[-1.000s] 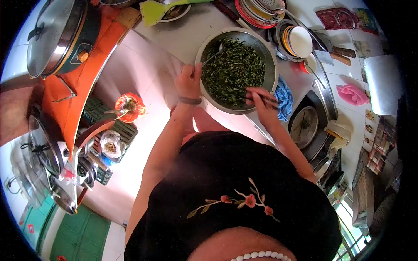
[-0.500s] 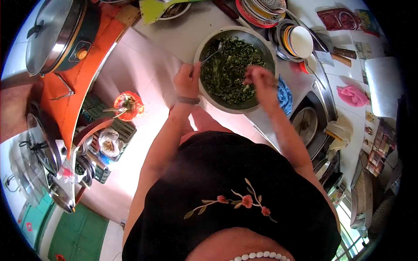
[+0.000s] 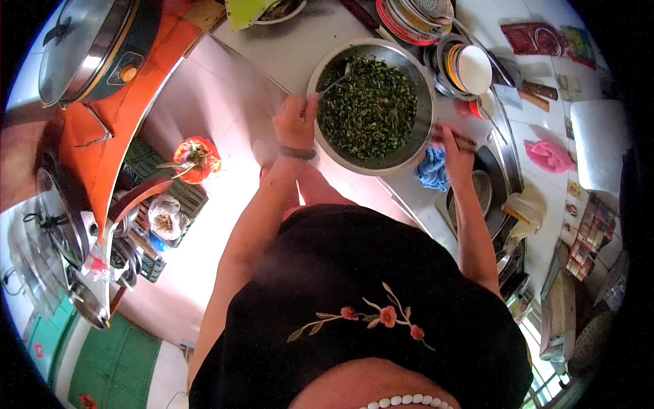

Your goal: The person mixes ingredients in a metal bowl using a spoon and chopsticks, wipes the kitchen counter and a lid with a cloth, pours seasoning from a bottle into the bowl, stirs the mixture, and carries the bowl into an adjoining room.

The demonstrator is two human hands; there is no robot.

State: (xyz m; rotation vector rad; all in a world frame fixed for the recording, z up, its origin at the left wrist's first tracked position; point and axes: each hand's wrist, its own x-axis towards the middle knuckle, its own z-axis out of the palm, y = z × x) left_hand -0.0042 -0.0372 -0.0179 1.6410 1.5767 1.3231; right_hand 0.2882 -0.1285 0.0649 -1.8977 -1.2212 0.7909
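Note:
My left hand (image 3: 296, 124) is closed around the handle of a metal spoon (image 3: 334, 84) at the near-left rim of a large metal bowl (image 3: 425, 102). The spoon's head rests in chopped green leaves (image 3: 371, 112), which fill much of the bowl. To the right of the bowl, my right hand (image 3: 458, 155) hovers over the counter by the sink edge, its fingers stretched out and slightly blurred. Nothing shows in it. Just left of that hand lies a crumpled blue cloth (image 3: 433, 170).
Stacked bowls (image 3: 473, 69) and plates (image 3: 402, 27) stand behind the big bowl. Cleavers (image 3: 535, 95) lean at the right wall beside the sink (image 3: 501, 170). An electric pan (image 3: 102, 61) sits on the orange counter at left. A red bag (image 3: 197, 160) lies low on the left.
My right hand has left the bowl and moved right, toward the sink edge. The leaves look more evenly spread. My left hand keeps the spoon in nearly the same place.

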